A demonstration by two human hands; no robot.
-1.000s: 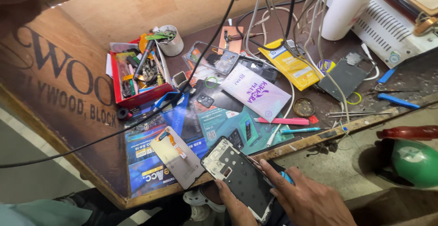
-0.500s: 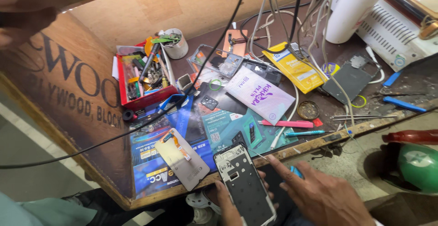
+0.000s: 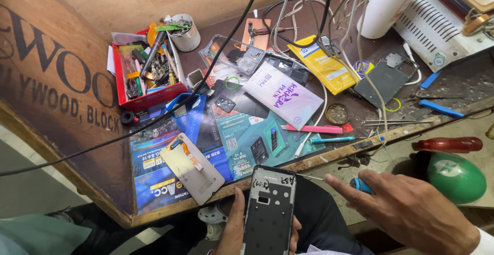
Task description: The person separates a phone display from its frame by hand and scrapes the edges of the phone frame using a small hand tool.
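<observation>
Black and bare of its screen, a phone frame (image 3: 269, 211) stands upright at the bottom of the head view, just in front of the desk (image 3: 355, 147) edge, pinched along its sides by the left hand (image 3: 239, 229), thumb on one edge and fingertips curled round the other. Beside it, the right hand (image 3: 411, 211) holds a blue-handled screwdriver (image 3: 360, 185) under its fingers, index finger stretched toward the frame but not touching it. On the desk just beyond lie a pale phone back cover (image 3: 192, 167) with an orange ribbon cable, a blue printed mat (image 3: 226, 136), a pink tool (image 3: 314, 129) and a white pouch with purple print (image 3: 289, 94). Farther back sit a red tray (image 3: 146, 72) crammed with small tools, a yellow packet (image 3: 324, 62), a dark grey back cover (image 3: 385, 79) and a white bottle (image 3: 388, 0). Black and white cables (image 3: 309, 13) hang across the scene. To the right, a red-handled screwdriver (image 3: 447, 144) rests near a green egg-shaped object (image 3: 455, 177).
</observation>
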